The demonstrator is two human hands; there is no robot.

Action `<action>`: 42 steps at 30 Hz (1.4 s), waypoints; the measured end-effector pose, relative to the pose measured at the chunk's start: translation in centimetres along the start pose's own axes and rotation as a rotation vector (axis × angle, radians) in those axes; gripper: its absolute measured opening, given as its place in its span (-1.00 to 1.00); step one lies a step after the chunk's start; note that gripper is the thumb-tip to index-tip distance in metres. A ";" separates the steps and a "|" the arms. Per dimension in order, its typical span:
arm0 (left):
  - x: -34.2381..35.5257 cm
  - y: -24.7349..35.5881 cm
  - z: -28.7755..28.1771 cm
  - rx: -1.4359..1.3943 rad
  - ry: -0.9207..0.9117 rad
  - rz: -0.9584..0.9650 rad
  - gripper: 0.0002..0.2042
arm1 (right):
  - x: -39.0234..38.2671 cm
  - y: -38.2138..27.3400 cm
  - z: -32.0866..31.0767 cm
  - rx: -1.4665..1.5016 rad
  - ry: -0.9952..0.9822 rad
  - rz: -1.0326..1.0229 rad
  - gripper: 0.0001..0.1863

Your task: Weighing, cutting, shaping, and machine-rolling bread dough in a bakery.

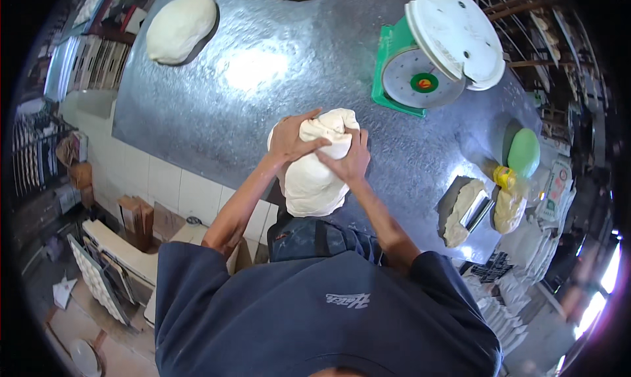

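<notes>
Well, pale dough (314, 185) (top creased), btwn L hand (289, 138), R hand (353, 160)

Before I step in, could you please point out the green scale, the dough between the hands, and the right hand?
Green scale (424, 82), head view: the middle of its dial.
Dough (315, 178), head view: its rounded near bulge.
Right hand (353, 159), head view: its back.

The person's T-shirt (276, 311) is dark navy, with 2 short sleeves (190, 278) and 1 pale script marking (348, 301).
</notes>
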State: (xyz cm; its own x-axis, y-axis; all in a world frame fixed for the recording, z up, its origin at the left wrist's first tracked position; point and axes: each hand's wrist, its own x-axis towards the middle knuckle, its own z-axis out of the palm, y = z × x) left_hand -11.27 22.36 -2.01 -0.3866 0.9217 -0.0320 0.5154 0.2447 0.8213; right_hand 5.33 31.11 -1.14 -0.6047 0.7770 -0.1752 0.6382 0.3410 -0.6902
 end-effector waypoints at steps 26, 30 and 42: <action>-13.0 3.9 2.7 -0.809 -0.046 -0.775 -0.43 | 0.5 6.0 -16.2 0.498 -0.987 -0.103 -0.48; -15.3 0.0 4.4 -0.873 0.483 -0.836 -0.36 | -0.7 7.3 -13.2 0.135 0.212 -0.122 -0.46; -4.9 2.6 6.3 -1.671 0.369 -0.771 -0.36 | 3.0 5.0 -5.2 1.060 -0.150 0.564 -0.32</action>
State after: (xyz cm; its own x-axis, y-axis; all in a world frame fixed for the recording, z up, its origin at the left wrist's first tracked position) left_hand -3.26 20.36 -3.33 -0.3807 0.6082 -0.6966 -0.9224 -0.1971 0.3321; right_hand 9.16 37.92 -1.42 -0.4613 0.5839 -0.6680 0.1648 -0.6834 -0.7112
